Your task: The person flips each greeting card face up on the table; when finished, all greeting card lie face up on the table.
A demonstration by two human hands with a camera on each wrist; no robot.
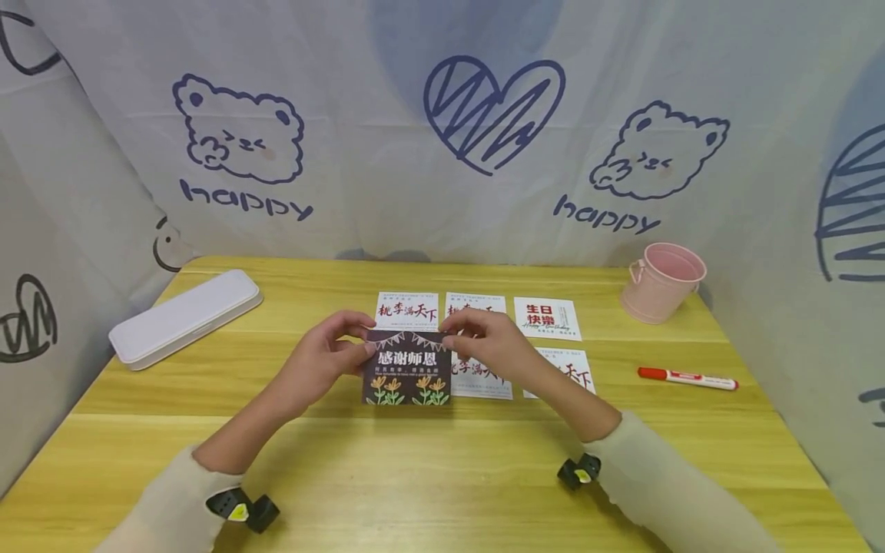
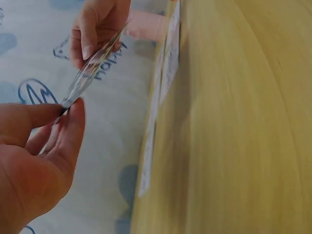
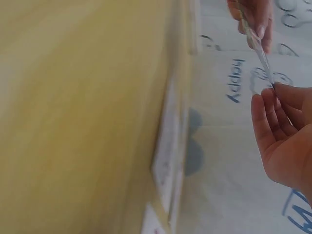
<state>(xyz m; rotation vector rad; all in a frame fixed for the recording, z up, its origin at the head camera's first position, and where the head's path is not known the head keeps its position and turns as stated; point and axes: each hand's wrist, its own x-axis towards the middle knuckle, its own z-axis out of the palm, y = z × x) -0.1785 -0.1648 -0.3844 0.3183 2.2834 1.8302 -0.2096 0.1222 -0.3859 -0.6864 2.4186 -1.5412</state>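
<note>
A dark greeting card (image 1: 406,384) with white lettering, bunting and orange flowers is held up off the table, its front facing the head camera. My left hand (image 1: 319,369) pinches its left edge between thumb and fingers. At the upper right corner, my right hand (image 1: 492,339) pinches it too. Both wrist views show the card (image 2: 80,85) nearly edge-on, with the left hand (image 2: 41,151) and the right hand (image 3: 287,131) at opposite ends. White cards with red lettering lie behind and to the right, among them a birthday card (image 1: 563,319); the dark card and right arm partly cover some.
A white pencil case (image 1: 187,316) lies at the table's left. To the right are a red-capped marker (image 1: 687,379) and a small pink bucket (image 1: 653,296). A white curtain (image 1: 359,153) with blue drawings hangs behind the wooden table (image 1: 415,484).
</note>
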